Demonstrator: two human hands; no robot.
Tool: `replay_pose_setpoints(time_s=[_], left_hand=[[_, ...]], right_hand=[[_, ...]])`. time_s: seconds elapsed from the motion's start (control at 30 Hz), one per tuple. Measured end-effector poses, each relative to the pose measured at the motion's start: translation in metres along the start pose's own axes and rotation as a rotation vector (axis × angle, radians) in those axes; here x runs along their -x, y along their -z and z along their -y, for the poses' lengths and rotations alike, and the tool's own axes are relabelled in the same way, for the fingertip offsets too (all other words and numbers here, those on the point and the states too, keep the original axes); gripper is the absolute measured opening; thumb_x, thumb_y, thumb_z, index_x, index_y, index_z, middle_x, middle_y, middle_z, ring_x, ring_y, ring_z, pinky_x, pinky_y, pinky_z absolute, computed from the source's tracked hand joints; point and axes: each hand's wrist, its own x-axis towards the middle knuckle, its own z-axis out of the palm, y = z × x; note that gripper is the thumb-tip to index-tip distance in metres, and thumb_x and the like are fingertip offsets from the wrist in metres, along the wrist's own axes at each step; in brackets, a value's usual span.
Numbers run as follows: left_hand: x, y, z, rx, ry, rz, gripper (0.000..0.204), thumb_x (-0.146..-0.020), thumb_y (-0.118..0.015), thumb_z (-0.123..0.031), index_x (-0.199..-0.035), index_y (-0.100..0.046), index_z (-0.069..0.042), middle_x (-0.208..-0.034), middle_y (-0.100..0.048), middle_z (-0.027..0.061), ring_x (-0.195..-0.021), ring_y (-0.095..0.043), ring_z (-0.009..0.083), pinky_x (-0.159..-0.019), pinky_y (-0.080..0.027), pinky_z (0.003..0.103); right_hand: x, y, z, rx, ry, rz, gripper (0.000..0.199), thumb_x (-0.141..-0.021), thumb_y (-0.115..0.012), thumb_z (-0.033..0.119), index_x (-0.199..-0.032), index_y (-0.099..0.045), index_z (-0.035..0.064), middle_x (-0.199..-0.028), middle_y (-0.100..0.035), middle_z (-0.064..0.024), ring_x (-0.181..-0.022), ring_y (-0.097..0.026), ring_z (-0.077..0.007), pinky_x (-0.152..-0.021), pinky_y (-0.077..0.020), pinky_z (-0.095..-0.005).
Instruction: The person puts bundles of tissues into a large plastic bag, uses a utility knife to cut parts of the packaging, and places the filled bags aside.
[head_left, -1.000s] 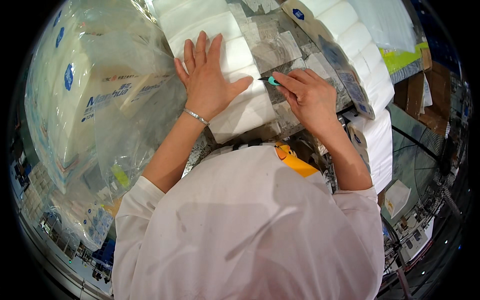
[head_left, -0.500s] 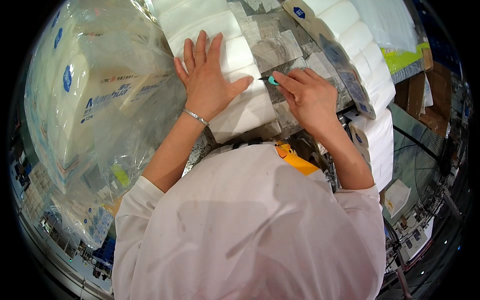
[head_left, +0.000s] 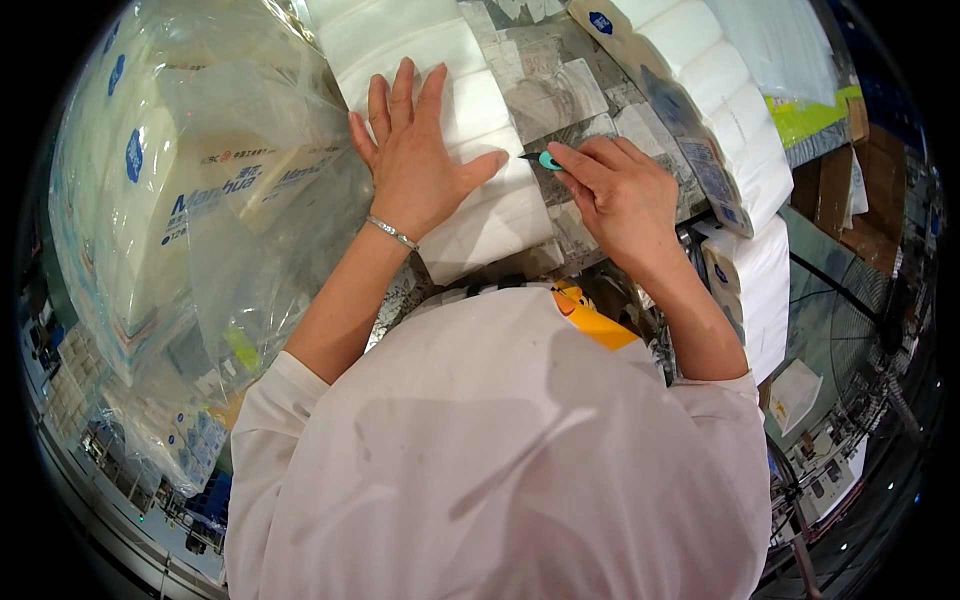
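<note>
My left hand (head_left: 415, 165) lies with spread fingers on a row of white tissue packs (head_left: 492, 218), a silver bracelet at its wrist. To the right, my right hand (head_left: 632, 200) is closed around a small knife with a teal handle (head_left: 547, 160). The dark, pointed blade faces left, close to the right edge of the packs; whether it touches them I cannot tell. Beneath the knife is a worn grey work surface (head_left: 550, 95) patched with scuffed tape. Most of the handle is hidden in my fingers.
Large clear plastic bags (head_left: 255, 225) with tissue packs inside fill the left side. A second row of white packs (head_left: 735, 115) runs along the right, with another pack (head_left: 760, 290) below it. Farther right are a brown cardboard box (head_left: 880, 195) and a wire-caged fan (head_left: 858, 315).
My right hand has shifted very slightly to the right with the knife, and a little more of its blade shows. My left hand stays in place on the packs.
</note>
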Motion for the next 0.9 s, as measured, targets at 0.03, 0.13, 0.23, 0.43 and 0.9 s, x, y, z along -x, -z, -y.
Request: replay_pose_setpoints(time_s=[0.03,0.13,0.23,0.43,0.9], left_hand=[[0.0,0.0,0.0,0.002,-0.001,-0.001,0.089,-0.057,-0.069,-0.048,-0.129,-0.033,-0.01,-0.138,-0.02,0.0141,-0.129,-0.006,0.0352,-0.101,0.001,0.054],[0.0,-0.001,0.0,0.005,-0.002,-0.007,0.089,-0.057,-0.069,-0.048,-0.129,-0.033,-0.01,-0.138,-0.02,0.0142,-0.129,-0.007,0.0352,-0.101,0.001,0.054],[0.0,-0.001,0.0,0.002,-0.005,-0.007,0.089,-0.057,-0.069,-0.048,-0.129,-0.033,-0.01,-0.138,-0.021,0.0143,-0.129,-0.007,0.0351,-0.101,0.001,0.053],[0.0,-0.001,0.0,-0.029,-0.009,-0.016,0.09,-0.058,-0.067,-0.054,-0.13,-0.033,-0.011,-0.138,-0.021,0.0138,-0.129,-0.009,0.0344,-0.101,-0.001,0.053],[-0.001,0.0,0.001,-0.027,-0.012,-0.009,0.09,-0.058,-0.068,-0.054,-0.13,-0.032,-0.013,-0.139,-0.021,0.0126,-0.129,-0.01,0.0339,-0.101,-0.002,0.053]], right_hand=[[0.0,0.0,0.0,0.0,-0.001,-0.001,0.017,-0.07,-0.063,0.015,-0.087,-0.065,0.0141,-0.072,-0.055,0.0023,-0.067,-0.054,-0.0159,-0.054,-0.0454,-0.0279],[0.001,0.0,0.0,-0.007,-0.008,-0.003,0.017,-0.071,-0.063,0.015,-0.088,-0.064,0.0147,-0.072,-0.055,0.0024,-0.067,-0.054,-0.016,-0.054,-0.0455,-0.028],[0.001,0.0,0.001,0.0,-0.018,0.015,0.018,-0.071,-0.062,0.016,-0.088,-0.064,0.0153,-0.072,-0.055,0.0024,-0.068,-0.054,-0.0158,-0.054,-0.0455,-0.028],[0.001,-0.003,-0.001,-0.002,-0.024,0.03,0.018,-0.07,-0.063,0.017,-0.089,-0.064,0.0155,-0.073,-0.055,0.0023,-0.07,-0.054,-0.0167,-0.055,-0.0458,-0.0284],[0.011,-0.035,-0.026,-1.147,-0.6,0.142,0.022,-0.076,-0.064,0.012,-0.096,-0.063,0.0034,-0.08,-0.062,-0.0022,-0.069,-0.056,-0.0106,-0.062,-0.0437,-0.0219]])
